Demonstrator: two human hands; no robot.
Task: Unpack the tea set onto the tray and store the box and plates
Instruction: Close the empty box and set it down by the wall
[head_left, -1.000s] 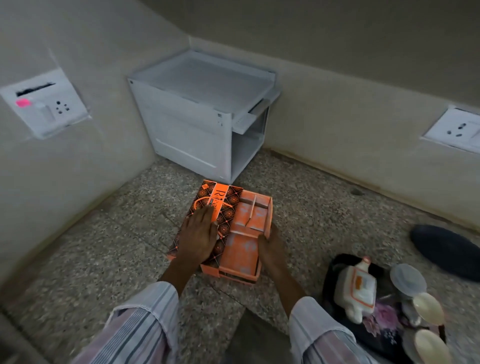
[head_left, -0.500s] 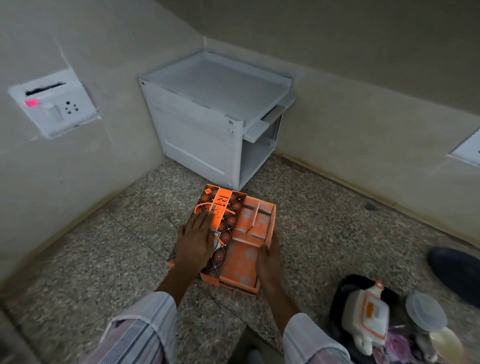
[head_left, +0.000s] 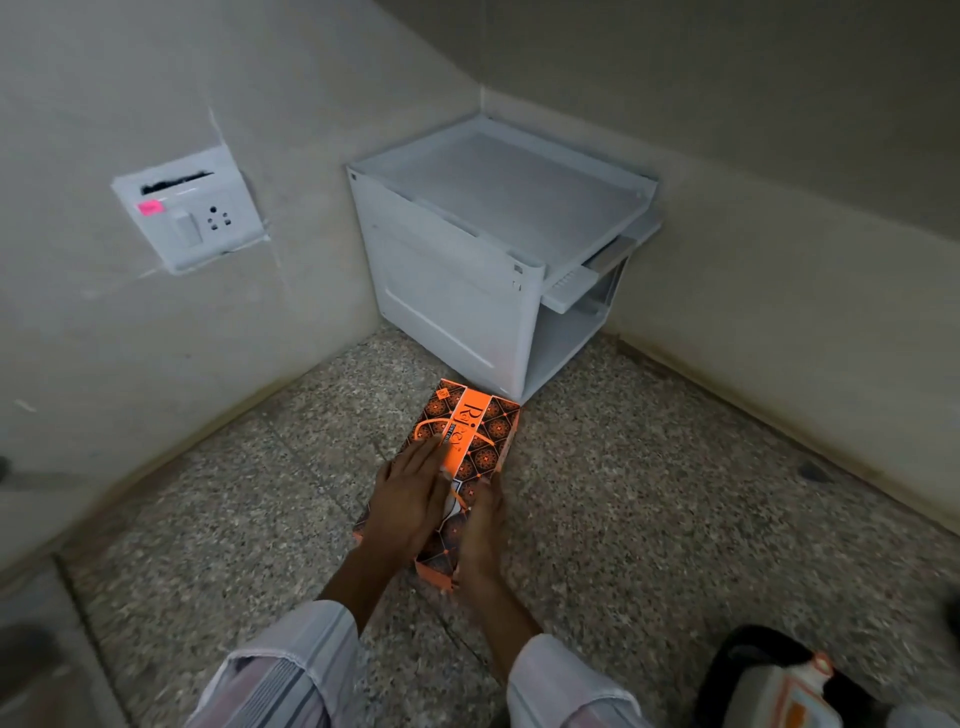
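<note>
Left hand presses flat on the box while right hand braces its side, apparently seating the lid.

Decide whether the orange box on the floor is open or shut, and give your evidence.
Shut. The patterned lid covers the whole top of the orange box; no inner compartments show. The left hand lies flat on it.

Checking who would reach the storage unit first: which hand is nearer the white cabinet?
Left, slightly. The left hand lies flat on the orange box, fingers toward the white cabinet; the right hand sits lower along the box's right edge.
</note>
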